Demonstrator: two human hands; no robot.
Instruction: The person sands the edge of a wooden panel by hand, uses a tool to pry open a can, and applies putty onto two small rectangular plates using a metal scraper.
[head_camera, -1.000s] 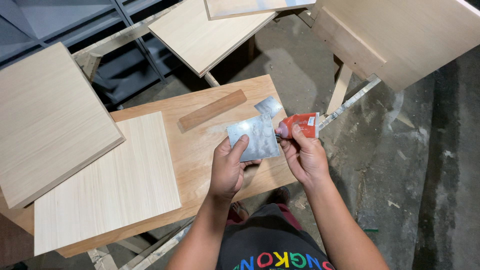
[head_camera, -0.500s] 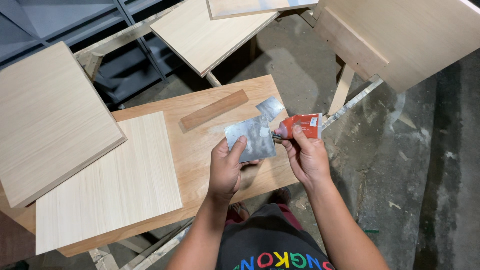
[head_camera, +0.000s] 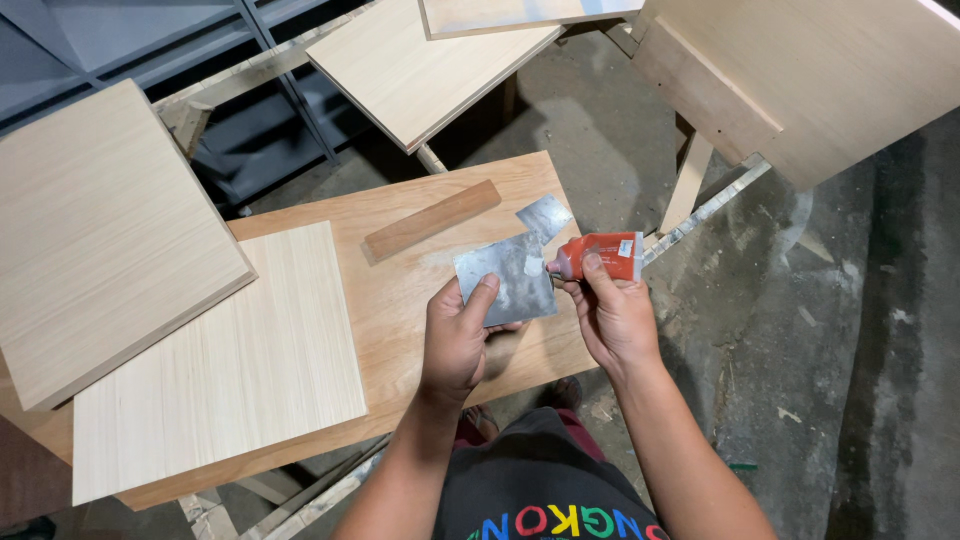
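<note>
Left hand (head_camera: 458, 340) pinches a metal sheet (head_camera: 506, 282), right hand (head_camera: 612, 318) squeezes a red tube (head_camera: 598, 257); wood strip (head_camera: 431, 221) and pale panel (head_camera: 215, 362) lie nearby

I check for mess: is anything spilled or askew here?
Nothing is spilled. The right hand holds a red tube against the metal scraper in the left hand; a pale dab sits at the nozzle. Boards lie at mixed angles.

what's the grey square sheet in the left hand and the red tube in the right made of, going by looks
Grey square sheet: seemingly thin metal, dull and scuffed, with pale smears; it stays flat in the left hand.
Red tube: likely soft plastic or foil, glossy and creased where the right hand squeezes it.
Small block on the board: bare brown wood, grain showing.
</note>
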